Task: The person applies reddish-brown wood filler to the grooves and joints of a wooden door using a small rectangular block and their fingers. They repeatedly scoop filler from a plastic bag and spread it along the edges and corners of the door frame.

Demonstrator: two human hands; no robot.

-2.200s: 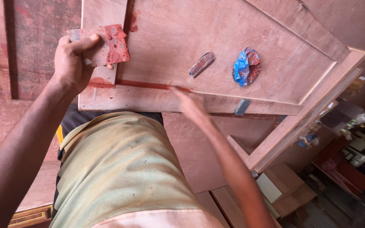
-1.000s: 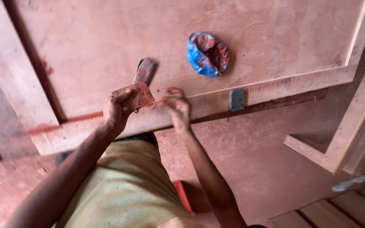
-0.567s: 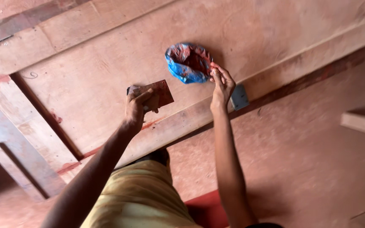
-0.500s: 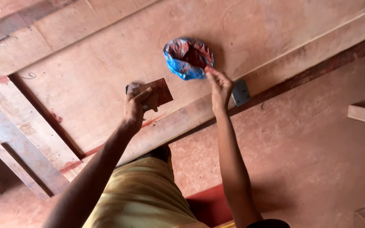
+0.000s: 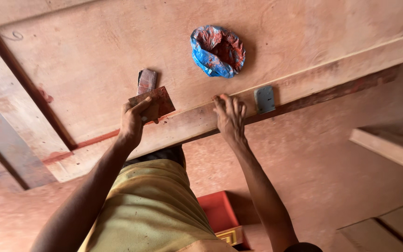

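While the left hand (image 5: 133,122) reaches up over the near rail of the door (image 5: 94,56), its fingers are closed around a small flat board (image 5: 152,103) smeared with red filler, thumb pressed on the board's near edge. The left forearm runs from the lower left of the view up to that hand, wrist slightly bent. The board is held just above the seam where the rail meets the panel.

Right of it, the right hand (image 5: 230,115) lies on the same rail with its fingers spread and bent, tips pressing at the rail's far edge; it holds nothing. Its forearm comes up from the lower right, almost straight.

Just beyond the board, a small dark scraper (image 5: 146,80) lies on the panel, partly hidden by the board. Farther off and to the right sits a crumpled blue bag (image 5: 218,50), open, with red filler inside, apart from both hands. A small grey metal plate (image 5: 264,99) lies on the rail just right of the right hand, not touching it. Red filler lines the seam left of the left hand. Below the arms shows a yellowish shirt (image 5: 150,210), and beside it a red box (image 5: 218,212) on the floor.
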